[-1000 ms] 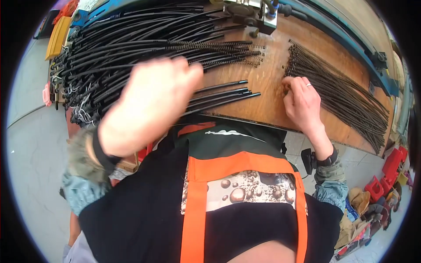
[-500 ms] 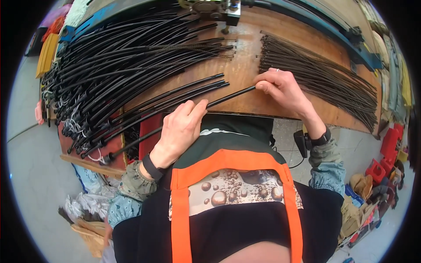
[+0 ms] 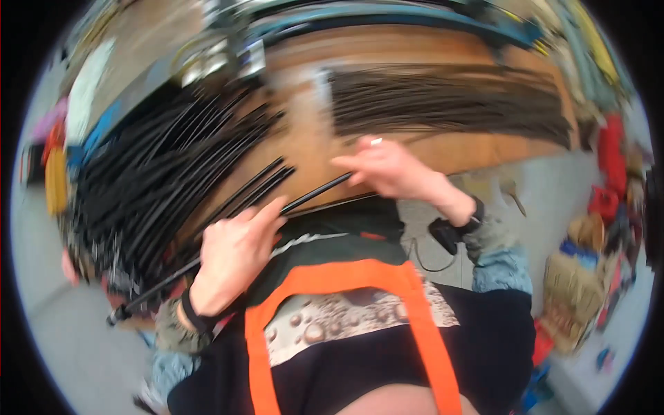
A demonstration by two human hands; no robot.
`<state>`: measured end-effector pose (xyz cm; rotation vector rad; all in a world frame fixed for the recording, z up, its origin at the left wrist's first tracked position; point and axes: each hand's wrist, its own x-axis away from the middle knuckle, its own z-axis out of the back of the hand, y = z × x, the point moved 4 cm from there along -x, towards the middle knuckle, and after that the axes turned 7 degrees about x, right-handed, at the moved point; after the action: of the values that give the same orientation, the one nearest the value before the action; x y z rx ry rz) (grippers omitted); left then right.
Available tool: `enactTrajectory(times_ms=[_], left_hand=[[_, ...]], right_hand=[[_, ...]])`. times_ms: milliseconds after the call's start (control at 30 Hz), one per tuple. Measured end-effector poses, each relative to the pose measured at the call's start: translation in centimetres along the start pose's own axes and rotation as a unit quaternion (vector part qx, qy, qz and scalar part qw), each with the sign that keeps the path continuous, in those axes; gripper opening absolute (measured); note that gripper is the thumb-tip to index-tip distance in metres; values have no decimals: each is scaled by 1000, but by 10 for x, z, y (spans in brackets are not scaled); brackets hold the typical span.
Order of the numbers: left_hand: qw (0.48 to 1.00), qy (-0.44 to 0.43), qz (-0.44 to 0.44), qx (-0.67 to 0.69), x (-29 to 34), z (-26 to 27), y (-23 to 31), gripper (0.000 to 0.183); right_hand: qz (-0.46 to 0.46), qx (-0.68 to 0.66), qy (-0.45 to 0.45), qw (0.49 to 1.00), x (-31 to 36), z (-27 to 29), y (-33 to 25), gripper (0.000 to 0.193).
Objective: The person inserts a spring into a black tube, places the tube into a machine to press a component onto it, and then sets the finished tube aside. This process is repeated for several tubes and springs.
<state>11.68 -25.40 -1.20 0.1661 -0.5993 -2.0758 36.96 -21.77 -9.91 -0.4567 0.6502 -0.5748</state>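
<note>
Black tube (image 3: 318, 192) slants before you, the grip of your left hand (image 3: 238, 249) wrapped around it; your right hand (image 3: 401, 171) meets its far end, blur hiding whether that grip pinches.

Brown wooden tabletop (image 3: 304, 142), bare down the middle. Left side — dense heap of long black tubes (image 3: 149, 173), blurred. Few loose tubes (image 3: 270, 185) nearer front edge. Right — broad bundle of thin dark springs (image 3: 443, 104).
</note>
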Motion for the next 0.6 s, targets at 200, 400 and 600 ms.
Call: enactTrajectory(times_ms=[200, 400, 600], left_hand=[[987, 19, -161, 5, -76, 34, 23, 20], [955, 114, -256, -96, -153, 87, 48, 24], [935, 57, -316, -149, -203, 74, 58, 27]], right_hand=[[69, 193, 267, 942, -14, 45, 2, 61], [-260, 298, 276, 876, 41, 136, 63, 60], [-253, 340, 250, 871, 31, 168, 68, 58]])
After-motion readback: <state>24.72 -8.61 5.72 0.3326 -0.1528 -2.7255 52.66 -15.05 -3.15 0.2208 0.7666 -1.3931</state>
